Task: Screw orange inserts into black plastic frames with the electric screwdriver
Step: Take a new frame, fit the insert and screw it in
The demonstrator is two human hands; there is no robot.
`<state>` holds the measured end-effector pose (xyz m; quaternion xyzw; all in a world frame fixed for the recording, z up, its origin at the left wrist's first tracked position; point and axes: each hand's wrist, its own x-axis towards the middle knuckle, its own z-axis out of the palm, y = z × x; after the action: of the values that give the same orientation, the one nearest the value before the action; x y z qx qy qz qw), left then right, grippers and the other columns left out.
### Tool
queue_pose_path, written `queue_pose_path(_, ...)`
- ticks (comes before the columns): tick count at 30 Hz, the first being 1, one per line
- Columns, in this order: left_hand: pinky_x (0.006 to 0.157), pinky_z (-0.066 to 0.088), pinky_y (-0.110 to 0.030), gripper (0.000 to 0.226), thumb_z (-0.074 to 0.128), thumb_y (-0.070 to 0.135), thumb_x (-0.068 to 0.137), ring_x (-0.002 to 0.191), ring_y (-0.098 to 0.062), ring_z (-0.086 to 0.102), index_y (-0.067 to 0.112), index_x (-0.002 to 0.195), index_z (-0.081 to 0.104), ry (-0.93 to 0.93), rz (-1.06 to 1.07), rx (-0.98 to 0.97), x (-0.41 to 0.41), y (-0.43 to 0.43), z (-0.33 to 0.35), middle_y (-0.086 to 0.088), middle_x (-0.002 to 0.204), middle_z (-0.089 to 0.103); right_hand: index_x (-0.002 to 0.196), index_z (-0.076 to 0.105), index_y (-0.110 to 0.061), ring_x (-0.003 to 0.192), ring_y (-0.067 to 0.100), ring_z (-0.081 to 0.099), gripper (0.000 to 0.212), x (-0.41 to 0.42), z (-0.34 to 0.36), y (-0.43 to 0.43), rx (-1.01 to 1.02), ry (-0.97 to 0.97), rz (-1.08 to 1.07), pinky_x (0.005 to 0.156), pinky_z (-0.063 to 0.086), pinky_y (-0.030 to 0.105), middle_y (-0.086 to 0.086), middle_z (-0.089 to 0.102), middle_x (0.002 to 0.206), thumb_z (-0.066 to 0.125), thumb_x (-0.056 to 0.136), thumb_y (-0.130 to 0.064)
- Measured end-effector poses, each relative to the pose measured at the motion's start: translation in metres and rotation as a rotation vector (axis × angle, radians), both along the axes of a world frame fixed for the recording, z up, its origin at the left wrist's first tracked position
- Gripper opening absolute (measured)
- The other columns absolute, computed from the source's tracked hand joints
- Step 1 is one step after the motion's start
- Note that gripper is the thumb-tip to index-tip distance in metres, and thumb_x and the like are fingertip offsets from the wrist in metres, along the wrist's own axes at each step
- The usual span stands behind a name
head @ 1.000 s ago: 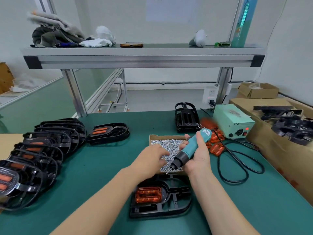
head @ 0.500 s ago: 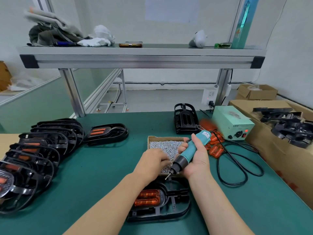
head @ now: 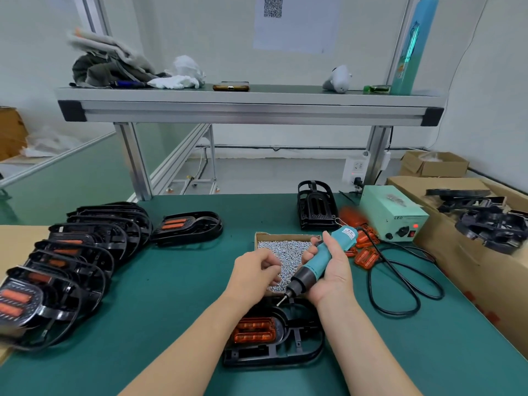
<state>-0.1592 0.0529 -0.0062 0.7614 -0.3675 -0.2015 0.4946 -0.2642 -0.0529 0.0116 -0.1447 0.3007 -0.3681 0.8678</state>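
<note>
Screwdriver work on the green bench top: my right hand is wrapped around the teal electric screwdriver, thumb up along its body and fingers curled behind it. The tool is tilted, and its bit points down and to my left, just over the far edge of the black plastic frame. That frame lies flat right in front of me, between my forearms, with an orange insert seated in its left half. My left hand reaches into the small cardboard box of screws just beyond the frame. Its fingers are curled down onto the silver heap, and I cannot tell whether they have a screw pinched between them. To my left, a row of frames with orange inserts lies overlapped like fallen dominoes, and one more frame sits apart at the far end of it. Beyond the screw box another black frame stands upright. Loose orange inserts are piled just beside my right hand, near the pale green power unit. A black cable loops over the bench top beside it. A large carton at the right edge holds more black frames on top.
</note>
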Motion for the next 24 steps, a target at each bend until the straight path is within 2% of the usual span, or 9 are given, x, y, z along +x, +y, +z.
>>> queue_pose_path(3,0.070,0.062,-0.039,0.014,0.069,-0.003,0.084,0.065,-0.010,0.067,0.010,0.087,0.068,0.227,0.011,-0.135,-0.006,0.017,0.002,-0.003,0.073,0.070,0.092,0.061,-0.012,0.053,0.009,0.049,0.021,-0.001,0.000,0.003,-0.001,0.005,0.003,0.052,0.044,0.019,-0.002,0.055,0.069,0.074,0.088,-0.028)
queue_pose_path(4,0.071,0.062,-0.038,0.019,0.069,-0.006,0.084,0.067,-0.012,0.066,0.011,0.092,0.070,0.302,-0.003,-0.181,-0.009,0.024,0.002,-0.003,0.074,0.069,0.092,0.061,-0.012,0.053,0.009,0.049,0.021,-0.001,0.000,0.004,0.002,0.005,0.002,0.052,0.044,0.019,-0.002,0.056,0.069,0.075,0.087,-0.027)
queue_pose_path(6,0.068,0.058,-0.027,0.022,0.071,-0.005,0.085,0.067,-0.012,0.066,0.013,0.096,0.074,0.396,-0.025,-0.221,-0.014,0.038,0.001,-0.004,0.075,0.071,0.091,0.061,-0.012,0.051,0.009,0.050,0.019,-0.001,0.001,0.008,0.002,0.008,-0.005,0.047,0.046,0.019,-0.002,0.057,0.069,0.075,0.088,-0.025)
queue_pose_path(8,0.059,0.052,-0.019,0.010,0.074,0.000,0.084,0.062,-0.010,0.064,0.010,0.086,0.076,0.450,-0.022,-0.214,-0.020,0.052,0.001,-0.007,0.072,0.071,0.091,0.061,-0.012,0.049,0.009,0.051,0.017,0.000,0.003,0.012,0.000,0.014,-0.020,0.042,0.046,0.019,-0.001,0.059,0.069,0.074,0.088,-0.022)
queue_pose_path(11,0.053,0.048,-0.018,0.010,0.075,-0.001,0.081,0.058,-0.011,0.062,0.008,0.076,0.074,0.555,0.000,-0.234,-0.030,0.069,-0.003,-0.009,0.068,0.068,0.091,0.062,-0.010,0.047,0.009,0.053,0.016,0.003,0.004,0.021,0.000,0.017,-0.040,0.042,0.046,0.018,0.000,0.061,0.068,0.074,0.088,-0.020)
queue_pose_path(16,0.061,0.055,-0.022,0.014,0.083,0.003,0.061,0.064,-0.018,0.067,0.004,0.074,0.076,0.798,0.019,-0.361,-0.043,0.088,-0.007,-0.017,0.076,0.069,0.101,0.058,-0.012,0.054,0.008,0.053,0.017,0.010,0.005,0.031,-0.019,0.013,-0.101,0.044,0.047,0.018,0.001,0.063,0.076,0.071,0.090,-0.015)
queue_pose_path(20,0.062,0.057,-0.022,0.023,0.083,0.001,0.058,0.071,-0.024,0.072,-0.003,0.080,0.076,0.881,0.075,-0.389,-0.047,0.094,-0.010,-0.025,0.085,0.071,0.095,0.059,-0.015,0.053,0.008,0.052,0.011,0.013,0.004,0.036,-0.035,0.015,-0.123,0.043,0.047,0.018,0.000,0.061,0.076,0.069,0.092,-0.013)
queue_pose_path(24,0.063,0.058,-0.022,0.028,0.079,-0.006,0.063,0.075,-0.028,0.073,-0.012,0.089,0.072,0.941,0.101,-0.417,-0.048,0.100,-0.013,-0.030,0.091,0.071,0.087,0.060,-0.014,0.045,0.007,0.054,0.010,0.013,0.003,0.041,-0.022,0.025,-0.125,0.042,0.047,0.017,-0.001,0.063,0.065,0.069,0.092,-0.013)
